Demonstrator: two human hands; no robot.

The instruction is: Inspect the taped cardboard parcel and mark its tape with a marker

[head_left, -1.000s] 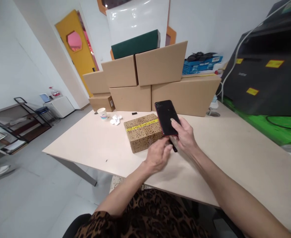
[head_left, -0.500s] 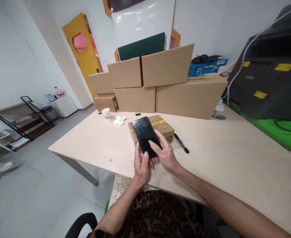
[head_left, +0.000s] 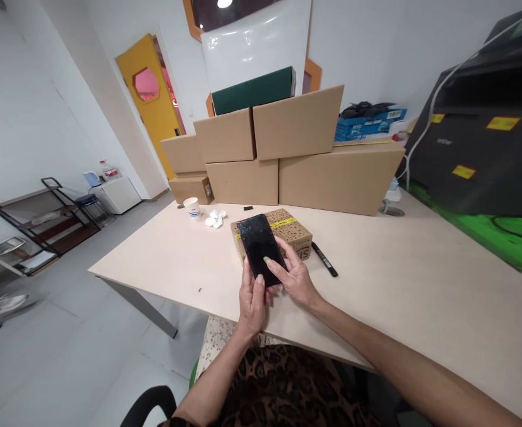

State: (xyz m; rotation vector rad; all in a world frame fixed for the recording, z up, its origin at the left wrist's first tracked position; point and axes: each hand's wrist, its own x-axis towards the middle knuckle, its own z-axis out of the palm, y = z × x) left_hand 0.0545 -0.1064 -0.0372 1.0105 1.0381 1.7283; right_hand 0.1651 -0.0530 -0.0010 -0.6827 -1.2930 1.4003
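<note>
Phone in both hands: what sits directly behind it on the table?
Behind the phone lies a small speckled box with yellow tape; the phone and fingers cover its near left part. A black marker lies beside it.

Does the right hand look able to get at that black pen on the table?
Probably yes. The pen lies bare on the table, just right of the right hand, nothing between. But that hand and the left hand both hold the phone.
</note>
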